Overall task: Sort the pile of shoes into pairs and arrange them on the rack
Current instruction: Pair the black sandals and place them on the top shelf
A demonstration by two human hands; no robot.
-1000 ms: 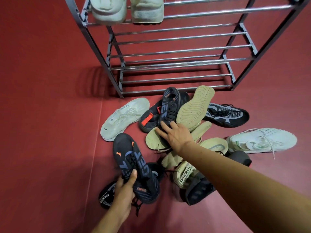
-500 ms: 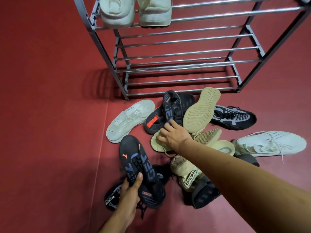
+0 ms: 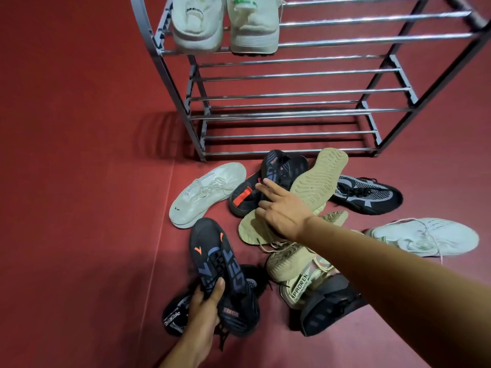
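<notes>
My left hand point(image 3: 203, 308) grips a black sneaker point(image 3: 220, 266) with blue and orange markings near its heel, toe pointing away from me. My right hand point(image 3: 281, 208) reaches into the pile with its fingers spread, fingertips touching a matching black sneaker point(image 3: 276, 168) that lies toward the rack. A metal shoe rack point(image 3: 297, 112) stands behind the pile. Two white shoes point(image 3: 225, 22) sit on its top left shelf.
Around my right hand lie beige shoes point(image 3: 318, 176), one sole up, and a black shoe with a red strap point(image 3: 243, 196). A white sneaker point(image 3: 207, 192) lies left, another point(image 3: 425, 236) right, a black-grey one point(image 3: 366, 193) behind. Red floor all around.
My right hand has lifted off the beige shoe and stretched its fingers forward onto the black sneaker. The left hand keeps its hold on the other black sneaker. The view has tilted slightly.
</notes>
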